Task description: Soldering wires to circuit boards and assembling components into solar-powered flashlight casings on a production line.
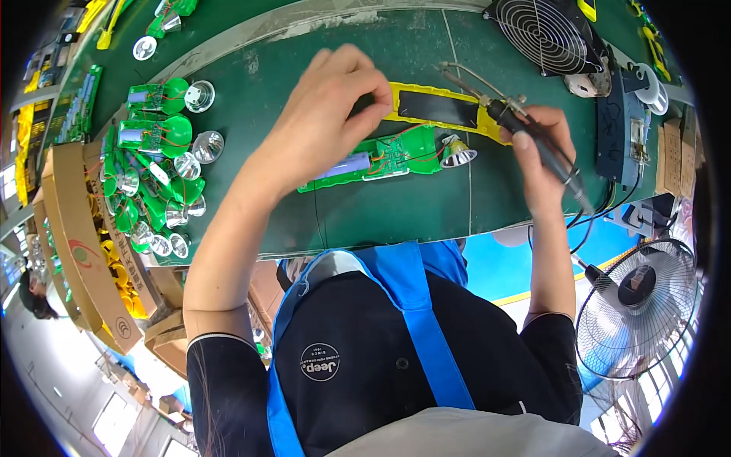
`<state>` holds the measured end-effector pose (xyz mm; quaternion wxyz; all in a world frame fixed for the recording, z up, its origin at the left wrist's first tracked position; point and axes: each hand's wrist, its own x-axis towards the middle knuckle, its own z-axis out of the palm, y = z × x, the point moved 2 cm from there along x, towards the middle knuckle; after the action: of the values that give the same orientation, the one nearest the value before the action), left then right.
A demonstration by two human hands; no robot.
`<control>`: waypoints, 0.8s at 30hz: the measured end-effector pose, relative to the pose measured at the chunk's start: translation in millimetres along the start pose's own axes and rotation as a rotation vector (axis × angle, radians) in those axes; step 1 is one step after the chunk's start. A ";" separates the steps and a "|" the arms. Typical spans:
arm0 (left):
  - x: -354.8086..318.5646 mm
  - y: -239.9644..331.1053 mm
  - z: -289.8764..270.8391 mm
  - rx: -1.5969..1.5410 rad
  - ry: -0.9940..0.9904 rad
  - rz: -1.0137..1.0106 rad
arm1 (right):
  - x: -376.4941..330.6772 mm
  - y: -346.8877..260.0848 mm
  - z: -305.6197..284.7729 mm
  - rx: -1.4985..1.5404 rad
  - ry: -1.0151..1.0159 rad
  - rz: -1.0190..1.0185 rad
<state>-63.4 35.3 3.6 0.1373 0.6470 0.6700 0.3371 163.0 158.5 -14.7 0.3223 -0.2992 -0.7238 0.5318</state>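
My left hand is closed, its thumb and forefinger meeting at the left end of a long yellow casing. A dark rectangular panel lies in that casing. In my right hand is a soldering iron with a thin metal feed tube; its tip points up and left, over the casing's far side. Closer to me, below the casing, a green flashlight body holds a circuit board, a purple battery cell and wires. A silver reflector hangs at its right end.
Several green flashlight bodies with reflectors crowd the bench's left. A square fan and a soldering station stand at the right. A cardboard box with yellow parts is lower left; a round wire-caged fan is lower right.
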 end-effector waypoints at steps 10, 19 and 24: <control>30.5 -4.6 1.3 0.247 -0.402 0.182 | 24.1 10.6 1.9 0.224 -0.168 0.369; 33.6 -8.2 1.6 0.276 -0.337 0.248 | 29.5 9.2 7.4 0.177 -0.205 0.366; 35.3 -5.1 0.6 0.357 -0.444 0.224 | 28.5 10.0 7.7 0.173 -0.216 0.363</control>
<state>-71.4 69.6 8.8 0.1268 0.7885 0.5968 0.0774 140.4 178.7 -21.9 0.1665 -0.3371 -0.6402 0.6699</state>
